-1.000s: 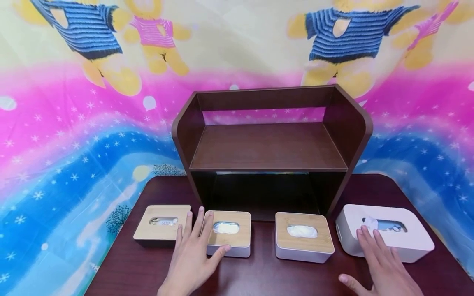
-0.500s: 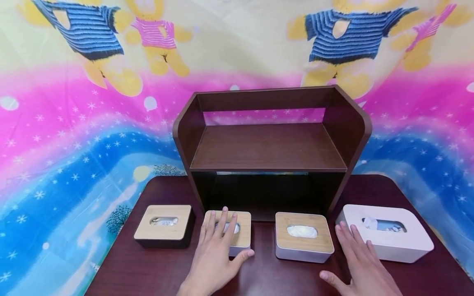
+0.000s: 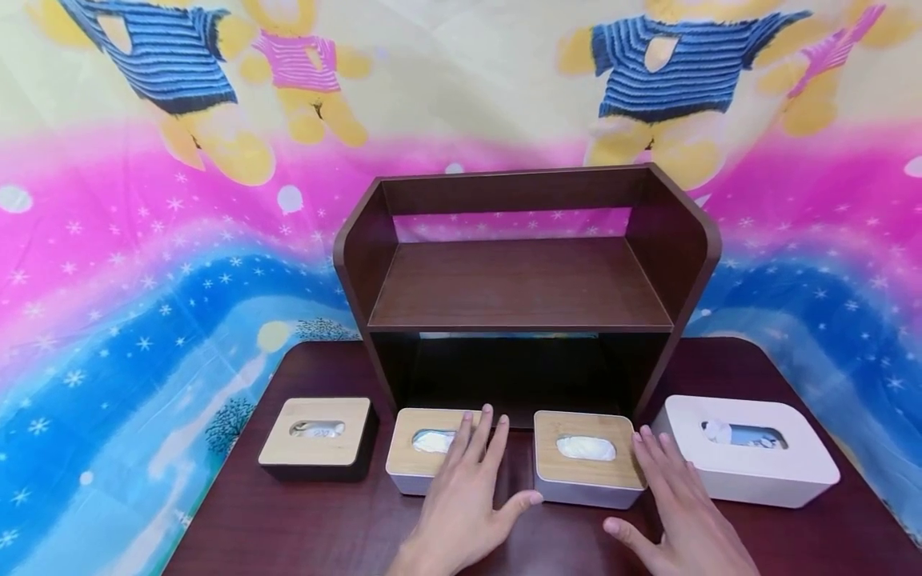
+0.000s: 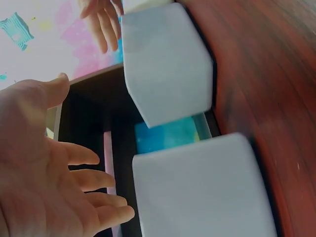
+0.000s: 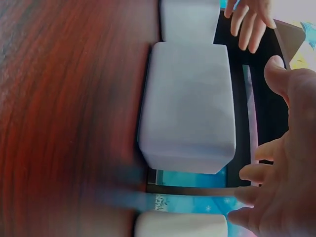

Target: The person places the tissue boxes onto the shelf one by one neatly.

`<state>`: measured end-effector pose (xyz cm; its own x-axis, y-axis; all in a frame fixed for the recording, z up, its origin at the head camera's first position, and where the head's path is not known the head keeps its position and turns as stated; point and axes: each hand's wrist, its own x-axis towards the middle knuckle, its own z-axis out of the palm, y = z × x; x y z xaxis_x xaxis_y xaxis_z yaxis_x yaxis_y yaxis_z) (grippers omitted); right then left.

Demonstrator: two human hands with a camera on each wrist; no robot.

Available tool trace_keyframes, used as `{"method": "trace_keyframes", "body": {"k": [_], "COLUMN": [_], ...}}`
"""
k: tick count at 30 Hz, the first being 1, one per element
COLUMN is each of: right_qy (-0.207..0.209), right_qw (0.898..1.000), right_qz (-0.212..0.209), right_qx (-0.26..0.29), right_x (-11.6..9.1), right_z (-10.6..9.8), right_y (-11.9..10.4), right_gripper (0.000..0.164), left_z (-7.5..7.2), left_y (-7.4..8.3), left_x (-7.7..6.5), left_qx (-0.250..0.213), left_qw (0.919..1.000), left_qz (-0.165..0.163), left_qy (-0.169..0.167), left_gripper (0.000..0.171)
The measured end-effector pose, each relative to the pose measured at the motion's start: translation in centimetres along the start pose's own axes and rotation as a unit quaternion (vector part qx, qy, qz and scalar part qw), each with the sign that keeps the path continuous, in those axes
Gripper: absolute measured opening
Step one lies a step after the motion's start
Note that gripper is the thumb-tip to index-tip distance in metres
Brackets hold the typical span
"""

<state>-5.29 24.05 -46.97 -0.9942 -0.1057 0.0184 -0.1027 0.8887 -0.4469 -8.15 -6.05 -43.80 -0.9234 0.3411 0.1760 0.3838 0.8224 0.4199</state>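
- Four in all are ranged along the lower frame: black-sided box (image 3: 317, 450) left, second box (image 3: 405, 460) and third box (image 3: 587, 475) (both wood-topped) centre, white box (image 3: 756, 472) right.
- Left hand (image 3: 468, 500), one: held over the second box's right end, fingers extended, thumb spread.
- Right hand (image 3: 679, 504), one: held between third box and white box, likewise spread.
- Shelf (image 3: 522, 284), one, two-tiered: placed centrally.
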Motion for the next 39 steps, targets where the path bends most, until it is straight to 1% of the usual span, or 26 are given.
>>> {"method": "trace_keyframes", "body": {"k": [3,5,7,9,13,15,18,19,21,23,25,27,28,30,31,33,35,37,38,39], "right_qy": [-0.002,-0.005,-0.006,0.0,0.035,0.055,0.067,0.067,0.063,0.058,0.052,0.051,0.051,0.053,0.055,0.062,0.067,0.077,0.083,0.092], "right_qw": [1.0,1.0,0.999,0.999,0.997,0.996,0.995,0.994,0.993,0.992,0.988,0.984,0.98,0.976,0.974,0.975,0.976,0.978,0.978,0.978], "right_qz": [0.014,0.026,0.033,0.037,0.041,0.042,0.046,0.05,0.061,0.073,0.087,0.097,0.101,0.107,0.109,0.115,0.121,0.125,0.126,0.125], "right_qx": [0.006,0.01,0.016,0.033,0.049,0.051,0.06,0.064,0.073,0.088,0.114,0.144,0.162,0.184,0.189,0.181,0.168,0.149,0.142,0.137], "right_x": [0.2,0.3,0.5,0.6,0.7,0.7,0.6,0.6,0.6,0.7,0.7,0.8,0.8,0.8,0.7,0.7,0.7,0.7,0.7,0.6], "right_z": [0.0,-0.1,-0.1,-0.2,-0.1,0.1,0.3,0.3,0.5,0.6,0.9,1.1,1.2,1.4,1.5,1.6,1.7,1.8,1.9,1.9], "right_y": [-0.2,-0.2,-0.1,0.1,0.4,0.5,0.7,0.8,0.9,0.9,0.9,0.9,0.9,0.8,0.8,0.7,0.7,0.7,0.7,0.7], "right_gripper": [0.121,0.121,0.119,0.116,0.107,0.102,0.096,0.095,0.094,0.093,0.092,0.09,0.089,0.087,0.086,0.083,0.08,0.076,0.074,0.072], "left_z": [0.6,0.9,1.3,1.6,2.4,2.9,3.6,3.8,4.2,4.6,4.9,5.2,5.3,5.5,5.5,5.7,5.8,6.1,6.2,6.3], "left_y": [0.7,1.1,1.4,1.7,1.8,1.8,1.6,1.5,1.4,1.3,1.3,1.3,1.4,1.4,1.4,1.5,1.5,1.5,1.5,1.5], "left_x": [0.4,0.6,0.9,1.1,1.4,1.5,1.6,1.6,1.6,1.6,1.5,1.5,1.5,1.5,1.5,1.5,1.5,1.5,1.5,1.5], "left_qx": [-0.008,-0.024,-0.046,-0.076,-0.148,-0.179,-0.215,-0.23,-0.267,-0.307,-0.341,-0.364,-0.371,-0.375,-0.372,-0.371,-0.364,-0.355,-0.354,-0.35], "left_qw": [0.9998,0.9995,0.9986,0.9969,0.989,0.9839,0.9765,0.973,0.9635,0.9513,0.9392,0.9305,0.9276,0.9258,0.9267,0.9269,0.9293,0.9329,0.933,0.9348], "left_qz": [0.013,0.017,0.018,0.016,0.005,0.0,-0.004,-0.005,-0.013,-0.022,-0.033,-0.041,-0.043,-0.048,-0.051,-0.056,-0.061,-0.06,-0.06,-0.058], "left_qy": [0.012,0.016,0.016,0.011,0.005,0.008,0.017,0.019,0.02,0.017,0.014,0.013,0.012,0.014,0.016,0.013,0.013,0.014,0.015,0.019], "left_gripper": [0.093,0.092,0.092,0.091,0.089,0.086,0.083,0.081,0.079,0.076,0.073,0.07,0.069,0.067,0.066,0.064,0.064,0.063,0.062,0.062]}}
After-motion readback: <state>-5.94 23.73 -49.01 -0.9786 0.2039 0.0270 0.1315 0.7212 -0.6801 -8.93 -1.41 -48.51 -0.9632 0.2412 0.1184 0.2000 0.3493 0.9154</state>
